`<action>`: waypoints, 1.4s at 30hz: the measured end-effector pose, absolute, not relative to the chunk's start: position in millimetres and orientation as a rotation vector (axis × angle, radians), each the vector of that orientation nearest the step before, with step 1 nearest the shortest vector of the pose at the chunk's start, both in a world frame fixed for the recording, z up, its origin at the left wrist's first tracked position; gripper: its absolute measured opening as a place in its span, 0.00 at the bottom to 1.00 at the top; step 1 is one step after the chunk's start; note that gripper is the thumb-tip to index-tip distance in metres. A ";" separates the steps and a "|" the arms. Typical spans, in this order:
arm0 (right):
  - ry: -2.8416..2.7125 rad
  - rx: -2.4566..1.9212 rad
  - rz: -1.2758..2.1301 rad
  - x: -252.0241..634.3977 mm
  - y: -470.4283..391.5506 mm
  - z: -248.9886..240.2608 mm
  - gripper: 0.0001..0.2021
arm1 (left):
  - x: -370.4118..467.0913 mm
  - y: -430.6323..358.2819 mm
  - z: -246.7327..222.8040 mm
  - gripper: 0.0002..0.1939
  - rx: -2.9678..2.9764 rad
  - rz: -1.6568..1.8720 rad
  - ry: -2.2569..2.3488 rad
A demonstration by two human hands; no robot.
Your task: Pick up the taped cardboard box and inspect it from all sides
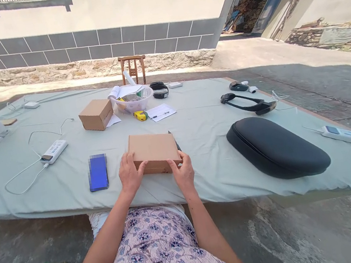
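L hand (130,173) and R hand (184,172) clamp fingers and thumbs on a cardboard box (153,147), ctr of frame; it lies btwn them, long axis apparently L-to-R, neither hand clearly nearer.

Held left arm (113,229) and right arm (206,225) forward, slanting inward to the wrists (126,195). Set left grip (129,174) and right grip (184,172) level and apart, closed in a hold, pointing both thumbs (142,167) inward and curling the fingers (185,159).
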State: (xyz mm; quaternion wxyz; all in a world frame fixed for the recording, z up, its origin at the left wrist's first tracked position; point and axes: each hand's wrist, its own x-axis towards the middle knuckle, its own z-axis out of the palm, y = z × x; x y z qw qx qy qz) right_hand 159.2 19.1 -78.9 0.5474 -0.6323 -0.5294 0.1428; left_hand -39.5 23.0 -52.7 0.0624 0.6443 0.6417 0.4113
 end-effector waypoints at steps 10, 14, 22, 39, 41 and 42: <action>-1.605 -1.741 0.264 184.4 13.8 -122.6 0.10 | -78.6 17.3 -77.2 0.09 1.682 1.070 1.843; -1.759 -1.904 0.039 181.8 13.9 -124.0 0.05 | -77.7 18.5 -74.3 0.11 1.849 0.842 2.050; -1.747 -1.748 0.151 184.5 11.0 -123.7 0.06 | -76.3 15.9 -80.5 0.09 2.026 0.699 2.067; -1.337 -1.619 0.358 162.9 -15.6 -62.9 0.22 | -43.7 -2.8 -58.6 0.41 1.889 1.438 1.991; -1.335 -1.695 0.324 158.9 -18.8 -58.3 0.25 | -37.5 -5.1 -57.7 0.47 1.864 1.477 1.961; -1.330 -1.739 0.310 156.9 -19.5 -56.8 0.26 | -34.5 -5.9 -57.9 0.50 1.856 1.481 1.953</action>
